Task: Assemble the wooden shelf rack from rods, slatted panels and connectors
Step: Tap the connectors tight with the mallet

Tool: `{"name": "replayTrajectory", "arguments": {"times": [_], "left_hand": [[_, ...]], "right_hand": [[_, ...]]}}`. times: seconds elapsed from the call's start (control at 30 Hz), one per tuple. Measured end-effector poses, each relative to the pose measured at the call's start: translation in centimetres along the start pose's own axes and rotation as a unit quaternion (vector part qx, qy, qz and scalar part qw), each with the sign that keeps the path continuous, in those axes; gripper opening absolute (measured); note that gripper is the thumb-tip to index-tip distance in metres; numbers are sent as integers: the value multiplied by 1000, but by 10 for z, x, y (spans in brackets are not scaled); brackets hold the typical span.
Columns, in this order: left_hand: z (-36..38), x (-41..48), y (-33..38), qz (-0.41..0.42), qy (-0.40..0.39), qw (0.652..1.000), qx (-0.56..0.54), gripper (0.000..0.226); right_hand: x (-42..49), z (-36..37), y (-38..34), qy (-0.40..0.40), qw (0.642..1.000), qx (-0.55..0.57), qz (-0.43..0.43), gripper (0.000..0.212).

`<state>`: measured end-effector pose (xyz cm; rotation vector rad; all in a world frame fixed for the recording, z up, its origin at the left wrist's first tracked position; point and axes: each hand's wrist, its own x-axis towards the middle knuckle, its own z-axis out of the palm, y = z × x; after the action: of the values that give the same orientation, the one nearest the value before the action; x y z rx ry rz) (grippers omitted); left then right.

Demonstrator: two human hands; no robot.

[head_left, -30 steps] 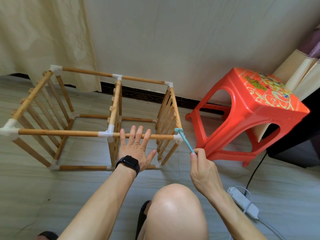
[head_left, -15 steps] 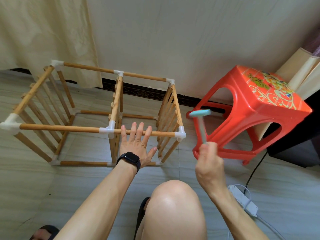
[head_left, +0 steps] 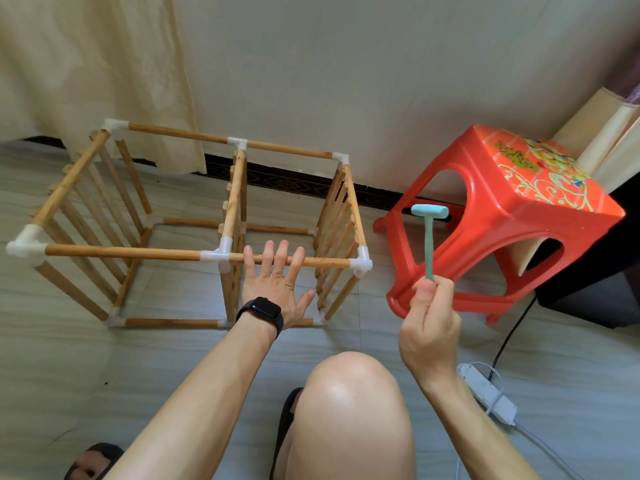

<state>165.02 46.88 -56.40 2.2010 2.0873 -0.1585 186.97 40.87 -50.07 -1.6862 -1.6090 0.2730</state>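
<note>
Left hand (head_left: 277,289) flat, fingers spread straight across front top rod (head_left: 325,262) of rack (head_left: 69,178) — just right of middle connector (head_left: 218,254). Black watch (head_left: 261,311) on that wrist. Right hand (head_left: 429,327) gripping handle of small teal hammer (head_left: 429,237), head up, held clear of rack — corner connector (head_left: 362,265) down-left of hammer head, not touching. Red stool (head_left: 519,209) directly behind hammer. Rack standing on floor (head_left: 52,375) ahead of both hands. Power strip (head_left: 488,396) just beyond right wrist.

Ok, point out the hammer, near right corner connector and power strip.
hammer (head_left: 429,244): head view, teal handle
near right corner connector (head_left: 361,264): head view, white body
power strip (head_left: 481,386): head view, white casing
</note>
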Motion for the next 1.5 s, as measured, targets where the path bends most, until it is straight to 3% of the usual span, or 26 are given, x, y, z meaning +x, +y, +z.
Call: {"name": "replayTrajectory", "arguments": {"times": [0.03, 0.1, 0.13, 0.27, 0.47, 0.57, 0.7, 0.9, 1.1, 1.3, 1.5], "left_hand": [[1, 0, 0, 1, 6, 1000, 1, 83], [2, -1, -1, 2, 11, 1000, 6, 82], [2, -1, -1, 5, 10, 1000, 6, 82], [0, -2, 1, 6, 13, 1000, -9, 77], [4, -29, -21, 50, 172, 980, -92, 54], [-4, -38, -42, 37, 164, 979, -117, 69], [-20, -22, -78, 38, 228, 970, -79, 46], [-22, 1, -111, -86, 39, 990, -107, 83], [-17, 7, -110, -42, 30, 998, -45, 81], [-13, 10, -111, -40, 16, 998, -51, 83], [-8, 11, -113, -42, 13, 998, -55, 84]], "right_hand": [[0, 2, 1, -35, 999, -24, -2, 25], [-4, 7, 11, -213, 965, -149, 40, 22], [-4, 6, 18, -236, 955, -172, 50, 22], [11, -8, 3, -161, 979, -110, 52, 28], [26, -3, -1, -168, 979, -75, 85, 33], [31, 6, -5, -163, 980, -36, 110, 27], [45, 23, -8, -178, 978, -12, 108, 21], [86, 45, -2, -90, 991, -77, 56, 36], [125, 57, -3, -121, 980, -144, 63, 44], [136, 61, -6, -198, 941, -255, 99, 45], [150, 51, -14, -202, 935, -274, 96, 47]]}}
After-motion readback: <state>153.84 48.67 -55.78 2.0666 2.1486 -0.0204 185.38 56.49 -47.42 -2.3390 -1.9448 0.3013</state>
